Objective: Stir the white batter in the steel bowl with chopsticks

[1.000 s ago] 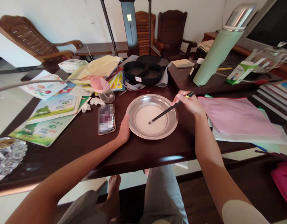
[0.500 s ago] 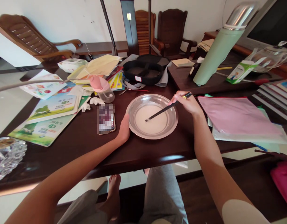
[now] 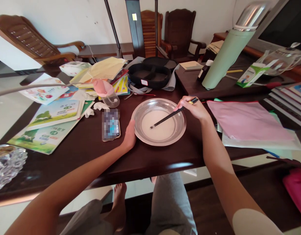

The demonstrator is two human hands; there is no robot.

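A round steel plate [image 3: 179,129] holding a white liquid sits on the dark wooden table [image 3: 145,158] in front of me. My right hand [image 3: 193,108] is closed around a pair of black chopsticks [image 3: 166,118], whose tips dip into the white liquid at the plate's left middle. My left hand [image 3: 129,134] rests against the plate's left rim, thumb up along the edge, gripping it. A phone [image 3: 111,124] lies face up just left of that hand.
Picture books [image 3: 54,112] and papers cover the table's left. A pink-lidded cup [image 3: 107,92] and a black divided tray [image 3: 152,74] stand behind the plate. A green flask [image 3: 226,57], pink folder [image 3: 248,121], and glass dish [image 3: 7,163] also sit here.
The chopstick tips have swept leftward across the white liquid. My left hand has stayed on the plate's rim.
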